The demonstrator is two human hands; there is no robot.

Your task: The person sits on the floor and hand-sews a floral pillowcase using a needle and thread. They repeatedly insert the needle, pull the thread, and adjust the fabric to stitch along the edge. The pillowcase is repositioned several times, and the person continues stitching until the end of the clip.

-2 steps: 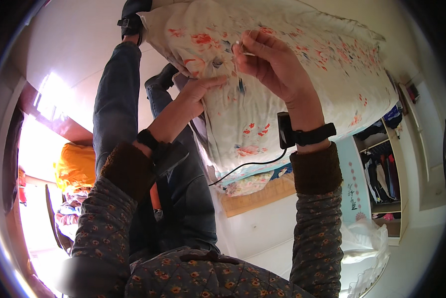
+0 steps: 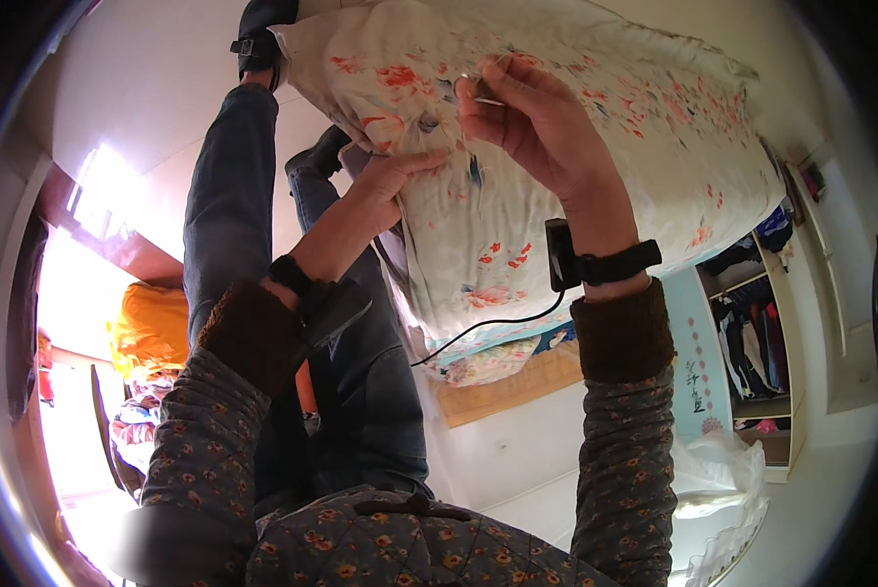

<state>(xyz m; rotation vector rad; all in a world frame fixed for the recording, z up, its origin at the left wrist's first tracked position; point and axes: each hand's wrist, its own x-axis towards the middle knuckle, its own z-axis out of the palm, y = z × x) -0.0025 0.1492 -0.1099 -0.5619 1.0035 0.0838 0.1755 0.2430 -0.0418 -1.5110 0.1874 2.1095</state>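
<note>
1 floral cloth [image 2: 566, 227], 2 black wristbands [image 2: 623, 264]
The right hand [image 2: 546, 127], fingers curled, pinches 1 thin, pale item [image 2: 491, 101], too small to identify, above the cloth; the left hand [image 2: 380, 186] rests extended fingers near the cloth's edge, whether gripping I cannot tell.

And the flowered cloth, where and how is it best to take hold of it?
Probably pinch the left edge of the flowered cloth, beside the left hand, coming from the left: its border ends there, offering a margin for thumb and fingers, while the broad middle gives only shallow wrinkles.
</note>
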